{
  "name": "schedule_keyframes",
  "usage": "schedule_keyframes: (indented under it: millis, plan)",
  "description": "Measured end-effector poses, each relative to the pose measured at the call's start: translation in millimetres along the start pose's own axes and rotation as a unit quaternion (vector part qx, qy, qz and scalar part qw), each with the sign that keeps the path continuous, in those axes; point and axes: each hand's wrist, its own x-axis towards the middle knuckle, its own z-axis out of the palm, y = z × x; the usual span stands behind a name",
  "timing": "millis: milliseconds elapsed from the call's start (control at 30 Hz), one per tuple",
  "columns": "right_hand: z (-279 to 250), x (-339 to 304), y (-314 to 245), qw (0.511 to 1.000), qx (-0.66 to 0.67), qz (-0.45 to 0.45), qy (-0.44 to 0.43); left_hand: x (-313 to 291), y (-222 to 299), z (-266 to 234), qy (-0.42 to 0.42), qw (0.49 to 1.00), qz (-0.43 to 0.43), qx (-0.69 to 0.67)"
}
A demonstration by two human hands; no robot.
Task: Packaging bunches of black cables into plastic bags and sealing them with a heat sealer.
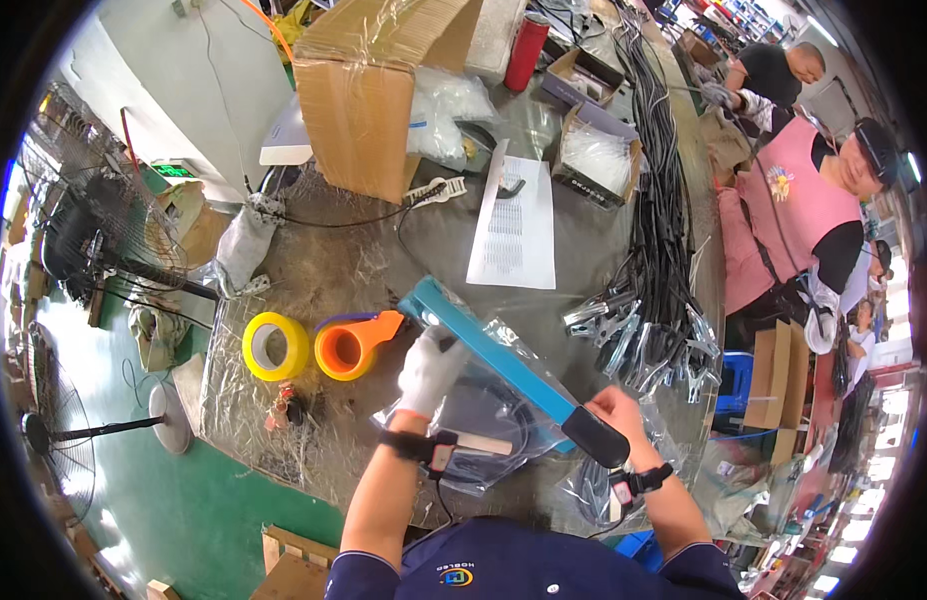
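A blue bag sealer (503, 365) with a black handle (595, 436) lies slanting across the bench in front of me. Under and beside its long arm is a clear plastic bag (473, 462) with a dark coiled cable (523, 425) inside. My left hand (430, 372), in a white glove, is closed on the bag beside the sealer's far end; its fingertips are partly hidden. Bare and with bent fingers, my right hand (621, 418) is next to the black handle, which covers part of it. What its fingers hold is hidden.
Left of the sealer are a yellow tape roll (274, 346) and an orange tape dispenser (349, 346). Beyond lie a printed sheet (513, 225), a large carton (355, 125) and a small open box (597, 155). Black cables with metal clamps (643, 340) line the right; a co-worker (783, 190) sits past them.
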Motion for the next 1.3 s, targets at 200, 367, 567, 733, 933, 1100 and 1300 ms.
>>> schedule_keyframes:
  millis: [200,367,567,733,933,1100,1300]
  plan:
    - [-38.0,-34.8,-182.5,0.905,-0.193,-0.369,-0.085,2.0,-51.1,-12.5,-0.117,0.985,-0.026,-0.127]
    - [22.2,-27.0,-115.8,0.800,-0.485,-0.340,-0.092,12.8,-66.5,-2.9,-0.085,0.981,-0.011,-0.176]
    - [45.1,-14.7,-84.1,0.858,-0.385,-0.338,-0.027,14.9,-71.1,-11.8,-0.053,0.989,-0.001,-0.141]
    - [36.6,-10.4,-81.7,0.856,-0.385,-0.345,-0.024,-13.7,-66.7,-12.0,0.224,0.914,0.301,0.152]
    - [41.3,-7.7,-73.5,0.853,-0.371,-0.366,-0.021,-65.8,-136.9,6.2,0.114,0.806,0.476,0.333]
    - [42.3,-16.4,-62.9,0.860,-0.362,-0.360,0.001,-51.6,-169.4,22.4,0.132,0.759,0.513,0.379]
    - [53.8,-17.3,-60.9,0.860,-0.357,-0.364,-0.004,-73.8,-136.8,1.8,0.121,0.778,0.520,0.332]
